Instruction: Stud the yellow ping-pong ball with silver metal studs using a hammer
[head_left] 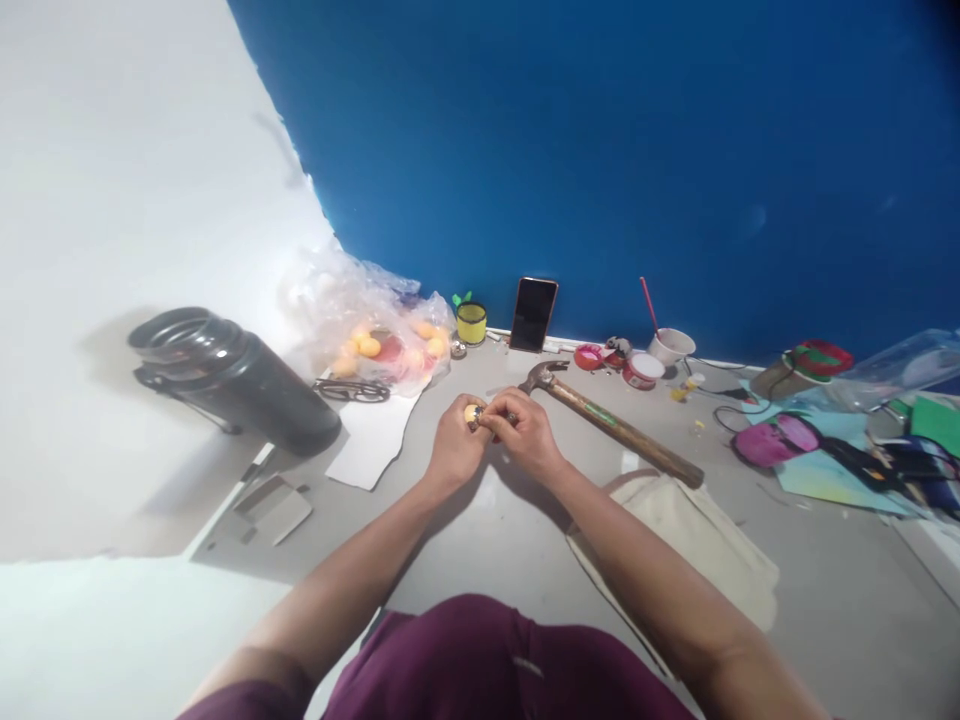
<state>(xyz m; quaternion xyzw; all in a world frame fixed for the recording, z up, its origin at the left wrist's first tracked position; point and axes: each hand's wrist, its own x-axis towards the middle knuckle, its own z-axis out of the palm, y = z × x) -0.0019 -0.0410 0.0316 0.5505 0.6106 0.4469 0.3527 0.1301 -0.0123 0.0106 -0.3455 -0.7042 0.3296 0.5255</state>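
Observation:
Over the middle of the table, my left hand [457,442] is closed around a small yellow round piece [471,412] with dark marks along its edge. My right hand [531,432] meets it from the right, thumb and forefinger pinched together at the piece's side. Whatever is between those right fingertips is too small to make out. Just behind my right hand lies a claw hammer [615,425] with a worn wooden handle, its head pointing away to the left. A cream cloth [697,540] is spread under and beside my right forearm.
At left stand a dark flask [240,380], eyeglasses [352,390] on white paper [371,440], and a plastic bag [337,300] with several orange-yellow balls. A phone [533,315] leans on the blue wall. Right are a white cup [671,346], red-rimmed pots [643,370] and a purple pouch [776,440].

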